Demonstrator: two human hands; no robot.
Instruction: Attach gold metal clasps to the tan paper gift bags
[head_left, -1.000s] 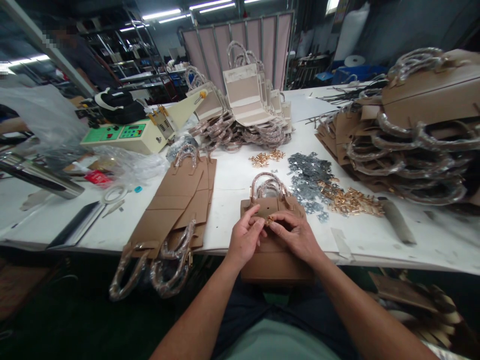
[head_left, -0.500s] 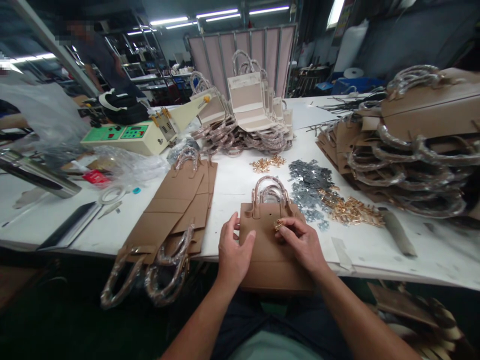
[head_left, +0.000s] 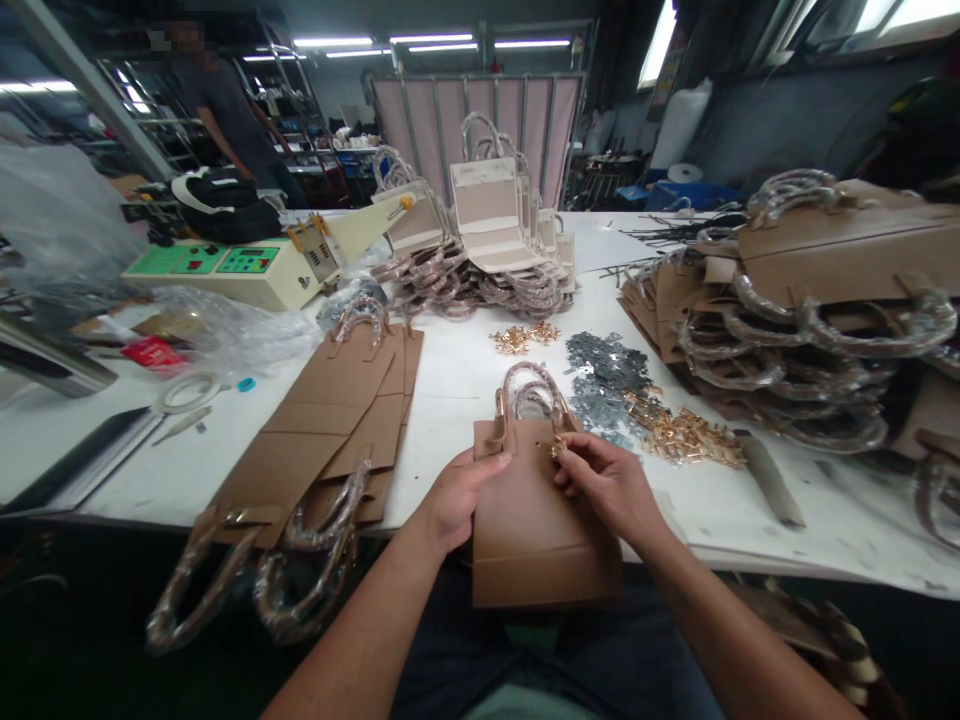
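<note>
A brown handbag panel (head_left: 544,520) with plastic-wrapped handles (head_left: 529,385) lies in front of me, its lower part past the table edge. My left hand (head_left: 457,497) grips its left edge, thumb on top near the handle tab and fingers underneath. Between the thumb and fingertips of my right hand (head_left: 600,480) is a small gold metal fitting (head_left: 556,447), held just over the panel's upper part. A small dark hole shows in the panel left of the fitting. The fitting's exact shape is partly hidden by my fingers.
Gold fittings (head_left: 694,436) and grey metal plates (head_left: 604,370) lie beyond my right hand, with another gold pile (head_left: 521,338) farther back. Brown panels (head_left: 300,420) are stacked left, overhanging the edge. More bag pieces (head_left: 840,250) are heaped right. A green-topped machine (head_left: 247,275) stands back left; a person (head_left: 232,115) is behind.
My left hand has gone from open beside the panel to gripping its left edge. The panel has shifted slightly toward me. My right hand keeps the gold fitting, near the hole.
</note>
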